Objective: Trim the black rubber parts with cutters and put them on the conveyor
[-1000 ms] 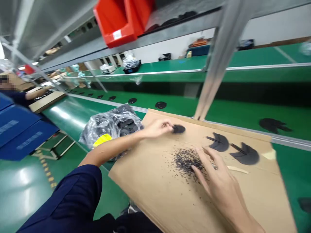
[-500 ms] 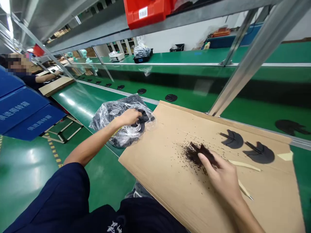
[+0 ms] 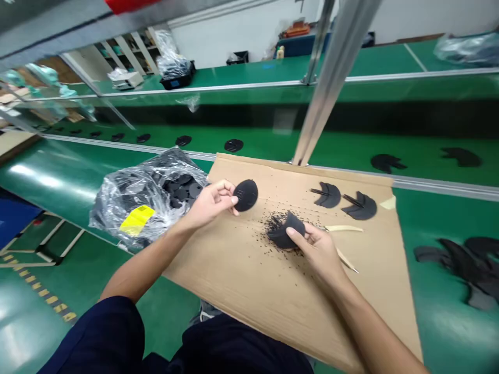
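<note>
My left hand (image 3: 213, 203) pinches a round black pad (image 3: 246, 195) with small slits by its edge, just right of an opened plastic bag (image 3: 128, 189) of similar black pieces. In my right hand (image 3: 312, 240) is a curved, crescent-like black pad (image 3: 286, 234), gripped between thumb and fingers. It is over a pile of tiny dark bits (image 3: 275, 223) scattered on the cardboard sheet (image 3: 230, 275). Behind my right hand lie two notched black pads (image 3: 326, 195) with dark strips sticking out. A cream-handled tool (image 3: 343, 228) and a pointed cream tool (image 3: 346, 261) lie partly hidden by that hand.
A metal post (image 3: 327, 78) rises behind the cardboard. Black pads (image 3: 234, 145) lie in a row on the green belt (image 3: 265, 150) beyond. More black pieces (image 3: 463, 265) are heaped on the right. A shelf with a red bin (image 3: 132, 4) hangs overhead.
My left hand has come out of the plastic bag with a round black pad. My right hand has lifted the curved pad so more of it shows. The view has turned right.
</note>
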Demonstrator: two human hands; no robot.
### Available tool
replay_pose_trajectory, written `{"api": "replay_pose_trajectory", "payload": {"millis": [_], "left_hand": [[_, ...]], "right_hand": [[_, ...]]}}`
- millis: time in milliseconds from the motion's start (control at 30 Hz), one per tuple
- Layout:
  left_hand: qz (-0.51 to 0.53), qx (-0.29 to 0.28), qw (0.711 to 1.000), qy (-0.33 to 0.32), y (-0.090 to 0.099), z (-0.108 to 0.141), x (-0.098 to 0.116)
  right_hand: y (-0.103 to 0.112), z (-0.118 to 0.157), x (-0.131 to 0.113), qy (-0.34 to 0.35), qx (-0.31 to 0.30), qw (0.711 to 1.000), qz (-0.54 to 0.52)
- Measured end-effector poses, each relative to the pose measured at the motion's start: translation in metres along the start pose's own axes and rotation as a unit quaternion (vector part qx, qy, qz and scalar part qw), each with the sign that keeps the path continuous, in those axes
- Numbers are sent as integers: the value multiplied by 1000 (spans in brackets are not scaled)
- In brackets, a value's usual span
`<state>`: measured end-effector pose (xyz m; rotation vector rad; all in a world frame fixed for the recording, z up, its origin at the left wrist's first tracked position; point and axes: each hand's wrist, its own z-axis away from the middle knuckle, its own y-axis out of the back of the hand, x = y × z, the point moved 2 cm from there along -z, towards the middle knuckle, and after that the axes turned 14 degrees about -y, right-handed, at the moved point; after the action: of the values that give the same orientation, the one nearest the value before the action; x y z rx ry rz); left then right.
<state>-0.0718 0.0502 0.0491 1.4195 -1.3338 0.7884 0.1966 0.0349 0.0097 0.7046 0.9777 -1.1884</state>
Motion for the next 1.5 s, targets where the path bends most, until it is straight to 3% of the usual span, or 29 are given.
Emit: {"api": "replay_pose_trajectory", "payload": {"millis": [100, 200, 367, 600, 767, 933, 1100, 1500], "left_hand": [[60, -9, 998, -4, -52, 7, -8], [35, 15, 999, -38, -73, 11, -13], [-20, 3, 996, -91, -67, 11, -13], [18, -48, 998, -47, -77, 21, -18], [-91, -74, 985, -130, -78, 23, -17], [-142, -29, 966, -212, -80, 24, -15], [-172, -24, 948, -267, -85, 26, -15], [-198, 14, 946, -258, -89, 28, -14]], "right_hand": [[-2, 3, 3, -21, -24, 999, -41], [-2, 2, 6, -19, -27, 998, -58], [1, 1, 9, 2, -2, 1000, -28], [-5, 4, 8, -3, -45, 999, 18], [-10, 3, 11, -43, -79, 996, 18], [-12, 2, 11, -45, -78, 996, -20], [-13, 3, 11, -25, -54, 998, -1], [-15, 5, 17, -32, -56, 997, -43]]}}
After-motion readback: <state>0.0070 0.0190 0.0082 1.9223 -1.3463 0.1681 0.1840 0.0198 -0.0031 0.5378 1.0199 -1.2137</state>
